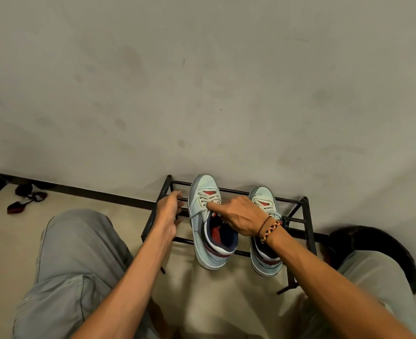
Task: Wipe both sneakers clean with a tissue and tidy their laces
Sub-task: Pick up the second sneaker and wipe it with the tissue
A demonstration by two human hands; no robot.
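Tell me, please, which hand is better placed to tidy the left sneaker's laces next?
Probably the right hand: its forefinger already touches the laces of the left sneaker. The left hand hangs beside it, holding nothing.

My two pale mint leather sneakers, the left sneaker (205, 216) and the right sneaker (263, 231), carry grey side panels, red tongues, navy linings, white soles and off-white laces (208, 199). They sit on a black metal bar rack (297, 211). My trousers (77, 255) are grey-green. On my right wrist, a braided bracelet (270, 231) mixes yellow, red and black.
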